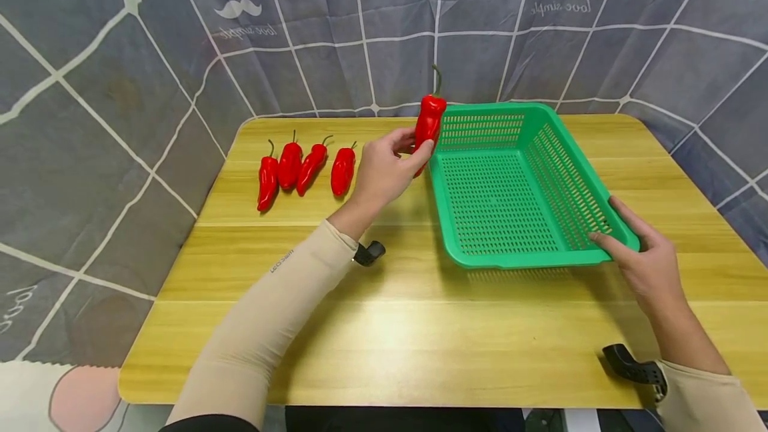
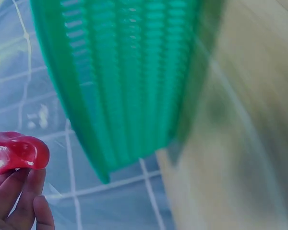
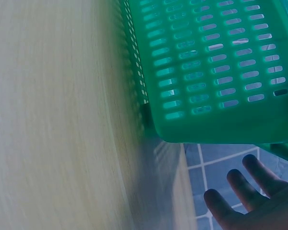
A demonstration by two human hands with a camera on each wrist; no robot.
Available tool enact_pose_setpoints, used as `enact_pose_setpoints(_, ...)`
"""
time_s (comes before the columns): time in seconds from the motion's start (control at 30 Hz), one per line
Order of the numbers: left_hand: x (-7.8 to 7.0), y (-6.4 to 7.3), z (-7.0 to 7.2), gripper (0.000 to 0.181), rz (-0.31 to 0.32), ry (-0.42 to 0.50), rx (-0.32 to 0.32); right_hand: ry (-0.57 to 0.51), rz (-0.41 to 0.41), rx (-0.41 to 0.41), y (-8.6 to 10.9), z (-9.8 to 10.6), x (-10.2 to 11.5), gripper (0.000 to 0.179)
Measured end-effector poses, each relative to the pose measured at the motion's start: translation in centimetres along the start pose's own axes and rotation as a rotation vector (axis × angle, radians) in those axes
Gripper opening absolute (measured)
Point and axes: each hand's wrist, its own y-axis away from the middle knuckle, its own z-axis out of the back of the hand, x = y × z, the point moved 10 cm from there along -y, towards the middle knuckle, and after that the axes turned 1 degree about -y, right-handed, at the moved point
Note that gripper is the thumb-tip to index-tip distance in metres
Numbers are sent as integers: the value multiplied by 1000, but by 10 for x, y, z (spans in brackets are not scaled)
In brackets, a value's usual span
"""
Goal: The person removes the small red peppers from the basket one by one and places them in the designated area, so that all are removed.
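My left hand [image 1: 386,169] pinches a red pepper [image 1: 429,122] between thumb and fingers, its green stem pointing up, beside the left rim of a green plastic basket [image 1: 510,262]. In the left wrist view the same pepper [image 2: 24,152] shows above the fingers, with the basket's slotted wall [image 2: 129,86] next to it. My right hand [image 1: 651,262] grips the basket's near right corner, thumb over the rim. Seen from the right wrist, several fingers [image 3: 245,191] of that hand spread below the basket corner [image 3: 201,129]. Inside, the basket's perforated floor shows bare.
On the left of the wooden table [image 1: 390,345] several red peppers lie in a row, the nearest to my left hand being a pepper [image 1: 343,171] set a little apart. A grey checked cloth [image 1: 324,12] hangs behind the table and along its sides.
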Motion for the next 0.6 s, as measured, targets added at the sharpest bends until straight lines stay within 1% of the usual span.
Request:
enact_pose_setpoints(0.13,33,4,8,42,88,-25,-28,-21,-20,18,1,-1,-2,64)
enact_pose_setpoints(0.23,58,7,12,43,144,-75,-51,-13,-21,18,1,-1,-2,64)
enact_pose_setpoints(0.33,79,8,17,44,177,-139,-71,12,-8,14,1,-1,-1,64)
enact_pose_setpoints(0.43,95,8,22,45,203,-196,-82,16,-3,13,1,-1,-1,64)
enact_pose_setpoints(0.5,102,7,25,46,223,-235,-82,20,0,9,1,0,-1,64)
enact_pose_setpoints(0.6,109,5,28,46,261,-305,-66,15,7,-6,1,1,0,63)
